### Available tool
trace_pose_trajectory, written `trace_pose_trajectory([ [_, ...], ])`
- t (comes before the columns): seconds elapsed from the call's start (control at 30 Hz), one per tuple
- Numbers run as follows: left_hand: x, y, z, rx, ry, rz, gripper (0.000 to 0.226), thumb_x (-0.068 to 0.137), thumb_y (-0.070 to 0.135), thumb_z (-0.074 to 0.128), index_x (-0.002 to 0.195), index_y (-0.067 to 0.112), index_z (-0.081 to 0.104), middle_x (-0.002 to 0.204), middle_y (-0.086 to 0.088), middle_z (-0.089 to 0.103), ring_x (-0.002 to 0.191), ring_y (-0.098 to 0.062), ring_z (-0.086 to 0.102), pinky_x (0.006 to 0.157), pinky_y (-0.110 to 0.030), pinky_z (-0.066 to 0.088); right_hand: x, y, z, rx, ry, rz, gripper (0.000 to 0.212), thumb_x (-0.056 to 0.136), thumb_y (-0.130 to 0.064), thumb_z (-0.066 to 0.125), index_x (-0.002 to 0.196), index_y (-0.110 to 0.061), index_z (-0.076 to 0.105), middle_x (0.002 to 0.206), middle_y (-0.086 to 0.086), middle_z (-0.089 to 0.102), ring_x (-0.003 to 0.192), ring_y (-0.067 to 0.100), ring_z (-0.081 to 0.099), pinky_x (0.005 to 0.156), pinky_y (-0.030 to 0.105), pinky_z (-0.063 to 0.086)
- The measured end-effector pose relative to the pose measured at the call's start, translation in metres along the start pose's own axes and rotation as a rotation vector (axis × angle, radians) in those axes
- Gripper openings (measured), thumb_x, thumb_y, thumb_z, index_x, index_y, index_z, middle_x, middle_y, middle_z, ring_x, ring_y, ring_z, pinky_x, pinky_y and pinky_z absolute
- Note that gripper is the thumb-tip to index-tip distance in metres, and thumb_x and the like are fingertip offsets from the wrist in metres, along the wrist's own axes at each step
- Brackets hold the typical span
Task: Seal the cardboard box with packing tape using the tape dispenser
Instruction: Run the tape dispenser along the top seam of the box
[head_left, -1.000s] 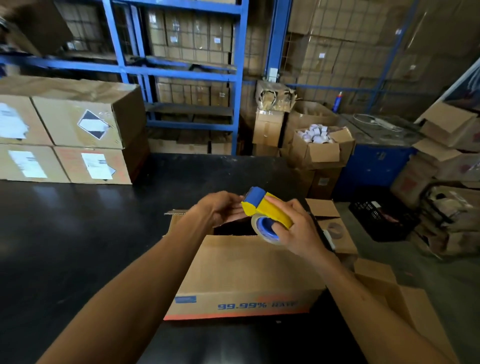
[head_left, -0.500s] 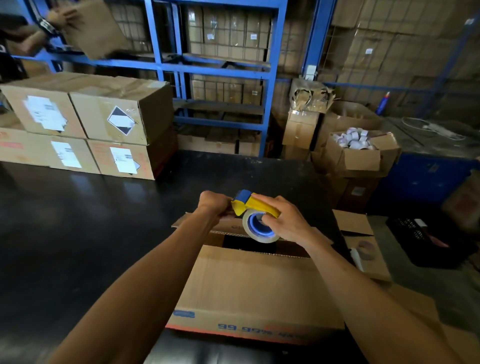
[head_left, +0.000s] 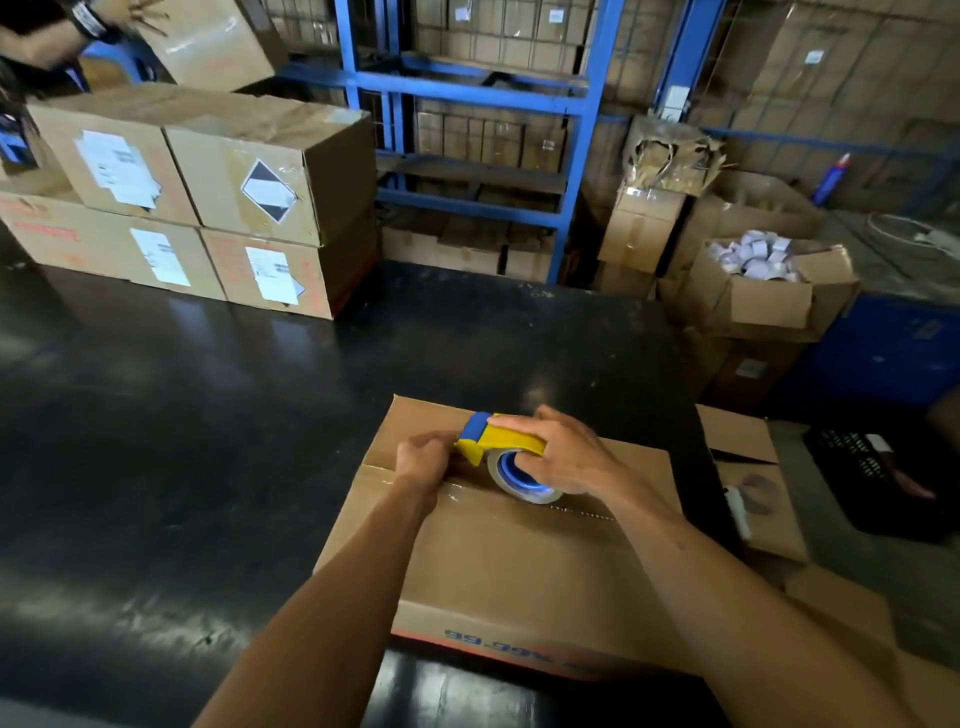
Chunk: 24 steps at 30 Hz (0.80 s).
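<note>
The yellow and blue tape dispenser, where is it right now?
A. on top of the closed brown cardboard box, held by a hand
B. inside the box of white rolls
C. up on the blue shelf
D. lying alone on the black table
A: the yellow and blue tape dispenser sits on the closed brown cardboard box, gripped by the right hand, with the left hand at its front end.

Both forearms bare up to frame edge, no sleeves showing. Left hand (head_left: 423, 460) and right hand (head_left: 563, 457): no gloves, rings, watch or wristband.
</note>
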<state>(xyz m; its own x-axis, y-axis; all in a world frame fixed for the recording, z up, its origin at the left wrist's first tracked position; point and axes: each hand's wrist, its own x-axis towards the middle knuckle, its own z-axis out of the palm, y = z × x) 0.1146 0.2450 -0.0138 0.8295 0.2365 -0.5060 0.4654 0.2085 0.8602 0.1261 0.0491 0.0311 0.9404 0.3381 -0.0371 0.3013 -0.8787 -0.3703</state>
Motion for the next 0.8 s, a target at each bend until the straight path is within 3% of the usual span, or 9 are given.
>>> trace_pose_trajectory([
  [0.13,0.004,-0.006,-0.003,-0.01,-0.043,0.0,0.022,0.088,0.01,0.06,0.092,0.013,0.081,0.087,-0.009,0.079,0.089,-0.03,0.075,0.085,-0.046,0.062,-0.001,-0.008,0.001,-0.041,0.035,0.079,0.036,0.087,-0.04,0.064,0.119,-0.024,0.06,0.093,-0.006,0.046,0.085,0.015,0.054,0.065,0.023,0.042],
  [0.27,0.008,-0.009,-0.009,0.003,-0.115,0.016,0.019,0.089,0.014,0.063,0.094,0.012,0.081,0.091,-0.009,0.079,0.094,-0.03,0.074,0.089,-0.047,0.06,-0.014,-0.012,0.008,-0.05,0.019,0.078,0.051,0.09,-0.04,0.06,0.139,-0.039,0.046,0.112,-0.001,0.049,0.1,0.019,0.053,0.08,0.03,0.05],
  [0.37,0.013,-0.012,-0.012,0.03,-0.17,0.024,0.017,0.091,0.014,0.064,0.095,0.011,0.08,0.091,-0.008,0.079,0.092,-0.028,0.075,0.089,-0.046,0.06,-0.02,-0.003,0.017,0.004,0.012,0.088,0.059,0.092,-0.04,0.055,0.144,-0.054,0.03,0.13,0.003,0.045,0.116,0.023,0.05,0.091,0.033,0.046],
  [0.5,0.02,-0.008,-0.015,0.071,-0.159,0.027,0.015,0.093,0.013,0.065,0.096,0.01,0.079,0.091,-0.007,0.079,0.088,-0.024,0.075,0.082,-0.037,0.062,-0.019,0.001,0.015,-0.048,0.031,-0.007,0.06,0.092,-0.041,0.055,0.145,-0.054,0.029,0.113,-0.001,0.044,0.098,0.016,0.051,0.08,0.027,0.048],
  [0.63,0.024,0.006,-0.025,0.1,-0.044,0.016,0.013,0.092,0.009,0.065,0.093,0.006,0.078,0.086,-0.011,0.077,0.075,-0.021,0.074,0.058,-0.025,0.059,-0.007,-0.012,0.014,-0.135,0.002,-0.102,0.065,0.087,-0.045,0.056,0.145,-0.052,0.028,0.107,-0.001,0.042,0.086,0.015,0.05,0.069,0.025,0.048],
  [0.73,0.025,0.022,-0.035,0.139,0.013,0.036,0.01,0.088,0.005,0.068,0.089,0.002,0.077,0.082,-0.014,0.076,0.065,-0.02,0.071,0.06,-0.029,0.061,0.003,-0.022,0.012,-0.128,-0.021,-0.144,0.065,0.085,-0.047,0.055,0.145,-0.051,0.029,0.102,-0.003,0.04,0.082,0.015,0.049,0.064,0.025,0.049],
  [0.8,0.026,0.034,-0.048,0.14,0.038,0.039,0.008,0.089,0.003,0.068,0.085,-0.001,0.074,0.074,-0.013,0.075,0.057,-0.018,0.07,0.054,-0.027,0.058,0.01,-0.027,0.01,-0.14,-0.021,-0.171,0.063,0.085,-0.048,0.051,0.144,-0.052,0.03,0.1,-0.005,0.039,0.08,0.014,0.048,0.062,0.025,0.048],
])
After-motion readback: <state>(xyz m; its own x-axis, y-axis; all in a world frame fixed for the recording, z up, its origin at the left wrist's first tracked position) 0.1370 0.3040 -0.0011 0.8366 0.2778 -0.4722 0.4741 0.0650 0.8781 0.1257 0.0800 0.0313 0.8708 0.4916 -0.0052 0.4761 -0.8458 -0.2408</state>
